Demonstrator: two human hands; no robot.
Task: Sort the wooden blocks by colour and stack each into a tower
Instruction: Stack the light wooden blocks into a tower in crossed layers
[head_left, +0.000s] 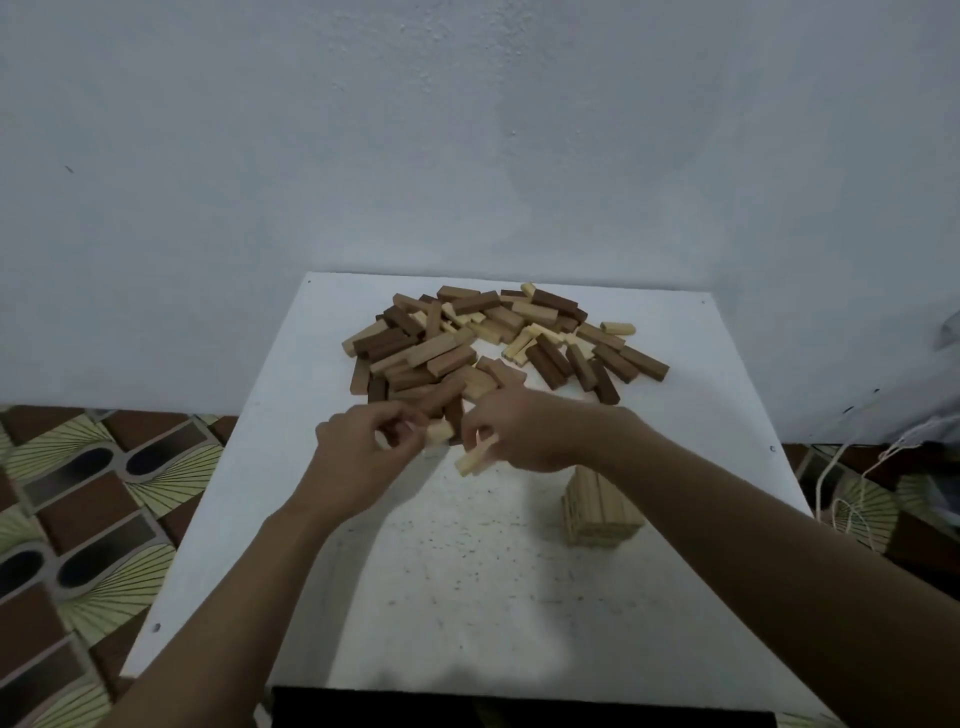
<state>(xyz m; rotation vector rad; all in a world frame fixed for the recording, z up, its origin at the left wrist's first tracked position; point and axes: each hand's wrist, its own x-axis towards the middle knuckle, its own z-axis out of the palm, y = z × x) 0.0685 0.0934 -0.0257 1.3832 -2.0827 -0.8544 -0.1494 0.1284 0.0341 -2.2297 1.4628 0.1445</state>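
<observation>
A loose heap of wooden blocks (498, 338) in dark brown, mid brown and pale wood lies at the far half of the white table (467, 597). A short tower of pale blocks (597, 512) stands at the right, partly behind my right forearm. My left hand (363, 457) is closed around a pale block (439, 431) at the heap's near edge. My right hand (524, 431) pinches another pale block (475, 457), which hangs tilted just above the table. The two hands are close together.
A pale wall rises behind the table. Patterned floor tiles (93, 519) show at the left and right. White cords (857, 478) hang off to the right of the table. A dark edge (519, 706) runs along the table's near side.
</observation>
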